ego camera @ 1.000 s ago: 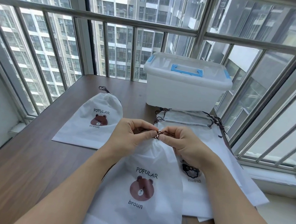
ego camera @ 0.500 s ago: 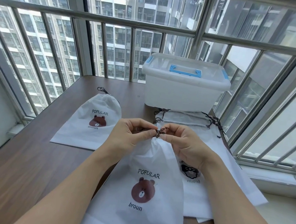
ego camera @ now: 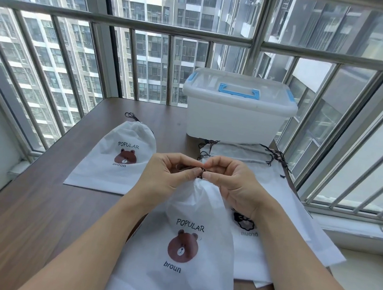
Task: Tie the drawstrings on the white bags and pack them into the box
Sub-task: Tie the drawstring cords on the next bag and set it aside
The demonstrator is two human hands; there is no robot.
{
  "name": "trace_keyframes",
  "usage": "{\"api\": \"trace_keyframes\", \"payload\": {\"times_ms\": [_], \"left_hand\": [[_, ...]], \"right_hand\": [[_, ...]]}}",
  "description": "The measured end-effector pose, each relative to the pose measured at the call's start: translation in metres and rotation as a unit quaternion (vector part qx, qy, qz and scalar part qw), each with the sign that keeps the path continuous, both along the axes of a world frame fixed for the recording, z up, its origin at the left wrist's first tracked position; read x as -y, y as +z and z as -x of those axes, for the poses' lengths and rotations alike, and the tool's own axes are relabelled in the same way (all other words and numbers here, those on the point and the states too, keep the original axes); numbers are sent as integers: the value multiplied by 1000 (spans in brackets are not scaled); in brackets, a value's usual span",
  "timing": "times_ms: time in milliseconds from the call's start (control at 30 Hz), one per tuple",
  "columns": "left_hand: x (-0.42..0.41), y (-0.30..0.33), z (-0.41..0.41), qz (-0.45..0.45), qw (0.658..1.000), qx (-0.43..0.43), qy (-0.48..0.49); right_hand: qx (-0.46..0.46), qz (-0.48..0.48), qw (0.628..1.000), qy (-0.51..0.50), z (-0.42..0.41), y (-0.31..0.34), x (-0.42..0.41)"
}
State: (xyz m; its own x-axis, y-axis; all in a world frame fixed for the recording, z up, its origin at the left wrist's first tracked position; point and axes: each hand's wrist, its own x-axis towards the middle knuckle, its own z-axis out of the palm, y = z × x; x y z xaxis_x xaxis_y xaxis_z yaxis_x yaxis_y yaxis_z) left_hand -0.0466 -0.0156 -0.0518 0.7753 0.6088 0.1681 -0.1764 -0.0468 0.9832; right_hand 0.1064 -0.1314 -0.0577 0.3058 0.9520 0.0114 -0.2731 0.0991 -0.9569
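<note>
Running along the table's (ego camera: 18,214) left edge is a railed window (ego camera: 50,65), with bare wood between that edge and the first bag. The tied bag (ego camera: 120,162) lies flat toward the far left part of the table, its gathered neck and dark cord pointing at the far edge, its bottom hem well apart from the near edge. A strip of bare table separates it from the hands.

The left hand (ego camera: 168,174) has its fingers curled, thumb and forefinger pinching the drawstring (ego camera: 195,169) at the neck of the near bag (ego camera: 186,249). That bag lies in the middle of the table, bear print up, its neck bunched under the fingers and its bottom hem reaching the near edge. The right hand (ego camera: 231,183) meets the left at the same spot, fingers bent and pinching the cord from the other side; the two hands touch at the fingertips.

Under and to the right of the near bag lies a stack of bags (ego camera: 280,220), print side down on top, with cords fanned at its far end. The stack's right corner hangs past the table's right edge. The box (ego camera: 236,111) stands at the far right corner, lid on, blue handle on top, just behind the stack's cords and close to the window rails on its right. Bare table runs between the box and the far left corner.
</note>
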Motion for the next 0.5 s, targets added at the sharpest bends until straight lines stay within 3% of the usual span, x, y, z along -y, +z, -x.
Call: {"api": "trace_keyframes", "payload": {"times_ms": [200,500], "left_hand": [[-1,-2,-1,-14,1000,-5,-10],[-4,-1,0,-6,1000,-14,1]], "right_hand": [[135,10,990,-29,2,2,0],[189,61,980,-19,-5,14,14]]}}
